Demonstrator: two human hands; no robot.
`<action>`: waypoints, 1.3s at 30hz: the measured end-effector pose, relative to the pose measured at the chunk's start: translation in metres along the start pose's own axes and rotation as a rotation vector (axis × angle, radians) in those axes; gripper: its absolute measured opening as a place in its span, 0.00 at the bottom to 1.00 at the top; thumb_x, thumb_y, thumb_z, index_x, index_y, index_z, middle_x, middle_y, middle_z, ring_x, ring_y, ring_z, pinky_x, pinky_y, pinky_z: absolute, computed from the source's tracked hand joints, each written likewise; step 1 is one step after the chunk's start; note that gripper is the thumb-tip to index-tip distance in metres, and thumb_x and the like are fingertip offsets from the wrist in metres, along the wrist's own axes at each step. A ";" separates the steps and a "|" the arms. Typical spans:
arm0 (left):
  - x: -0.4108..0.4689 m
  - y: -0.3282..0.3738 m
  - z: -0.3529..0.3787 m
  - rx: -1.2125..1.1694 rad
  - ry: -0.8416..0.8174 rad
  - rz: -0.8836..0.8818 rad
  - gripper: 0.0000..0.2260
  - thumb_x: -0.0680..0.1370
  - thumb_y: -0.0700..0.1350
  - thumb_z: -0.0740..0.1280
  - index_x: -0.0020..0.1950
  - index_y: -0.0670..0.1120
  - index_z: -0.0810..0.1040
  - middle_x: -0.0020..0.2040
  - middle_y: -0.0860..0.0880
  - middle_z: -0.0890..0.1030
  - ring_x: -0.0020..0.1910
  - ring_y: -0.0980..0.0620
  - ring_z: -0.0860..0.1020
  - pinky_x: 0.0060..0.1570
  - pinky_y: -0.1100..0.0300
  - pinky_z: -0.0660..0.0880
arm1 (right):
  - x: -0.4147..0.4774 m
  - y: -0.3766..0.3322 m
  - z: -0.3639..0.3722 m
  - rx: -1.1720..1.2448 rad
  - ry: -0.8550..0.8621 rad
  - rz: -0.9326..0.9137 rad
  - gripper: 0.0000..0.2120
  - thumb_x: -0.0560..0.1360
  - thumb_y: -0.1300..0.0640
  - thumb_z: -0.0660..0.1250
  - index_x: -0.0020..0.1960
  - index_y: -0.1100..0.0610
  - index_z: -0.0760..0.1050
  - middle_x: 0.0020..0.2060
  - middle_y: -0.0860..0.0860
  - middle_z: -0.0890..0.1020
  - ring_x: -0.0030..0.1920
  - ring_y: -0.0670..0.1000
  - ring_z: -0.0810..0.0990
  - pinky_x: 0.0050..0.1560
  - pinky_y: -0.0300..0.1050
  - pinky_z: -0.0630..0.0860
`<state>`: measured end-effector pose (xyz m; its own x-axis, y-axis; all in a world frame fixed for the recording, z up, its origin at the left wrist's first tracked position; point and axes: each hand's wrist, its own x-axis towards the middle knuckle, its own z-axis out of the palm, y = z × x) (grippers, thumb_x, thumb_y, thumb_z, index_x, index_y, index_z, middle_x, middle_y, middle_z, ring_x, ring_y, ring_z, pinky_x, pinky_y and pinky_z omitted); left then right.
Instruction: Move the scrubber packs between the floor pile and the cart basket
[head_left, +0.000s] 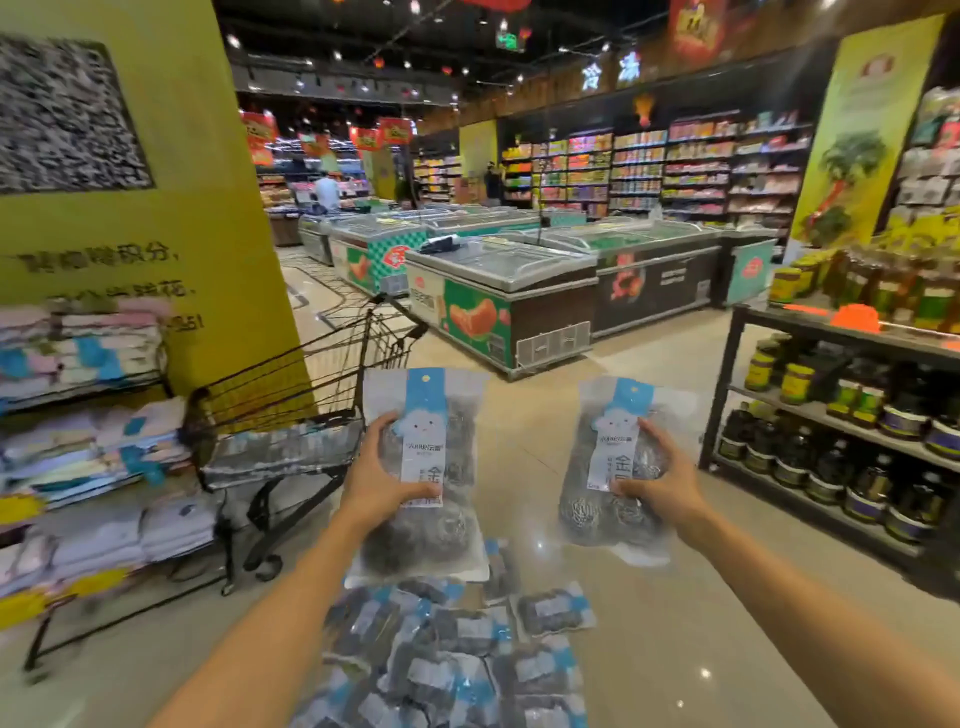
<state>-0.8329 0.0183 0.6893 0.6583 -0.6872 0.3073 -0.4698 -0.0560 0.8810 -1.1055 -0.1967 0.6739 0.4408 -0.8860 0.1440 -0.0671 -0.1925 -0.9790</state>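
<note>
A tall yellow pillar (171, 218) stands at the left, with chest freezers (498, 291) with glass lids beyond it in the aisle. On the right, a dark metal shelf rack (737, 384) holds rows of jars and dark bottles, too many to count. A black wire shopping cart (311, 374) stands left of centre, its basket contents unclear. On the floor lies a heap of blurred clear packets (447, 654), at least ten. Two more are held up: the left hand (379, 480) grips one clear plastic packet of steel wool scourers (423, 467), thumb across its blue-white label; the right hand (662, 483) grips a second matching packet (615, 457) likewise.
</note>
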 end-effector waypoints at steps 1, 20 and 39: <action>-0.005 -0.006 -0.027 -0.005 0.059 -0.014 0.44 0.56 0.39 0.82 0.65 0.57 0.64 0.67 0.51 0.69 0.65 0.48 0.68 0.62 0.51 0.71 | 0.002 -0.007 0.025 0.016 -0.045 -0.015 0.46 0.58 0.74 0.77 0.70 0.50 0.66 0.62 0.48 0.73 0.61 0.57 0.76 0.58 0.60 0.76; -0.074 -0.206 -0.452 0.065 0.480 -0.192 0.46 0.55 0.40 0.83 0.68 0.52 0.65 0.64 0.52 0.70 0.64 0.50 0.69 0.63 0.50 0.70 | -0.061 -0.075 0.559 0.101 -0.675 -0.120 0.44 0.60 0.79 0.73 0.72 0.60 0.63 0.67 0.57 0.70 0.62 0.57 0.73 0.38 0.34 0.79; 0.236 -0.368 -0.601 0.073 0.186 -0.073 0.53 0.49 0.65 0.79 0.69 0.49 0.62 0.62 0.61 0.70 0.64 0.51 0.71 0.59 0.55 0.73 | 0.124 -0.082 0.810 0.049 -0.463 -0.097 0.42 0.57 0.72 0.76 0.57 0.34 0.70 0.68 0.51 0.70 0.66 0.56 0.72 0.56 0.65 0.75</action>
<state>-0.1508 0.3120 0.6545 0.7859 -0.5345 0.3109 -0.4538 -0.1572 0.8771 -0.3207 0.0507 0.6551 0.7962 -0.5818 0.1661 0.0309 -0.2350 -0.9715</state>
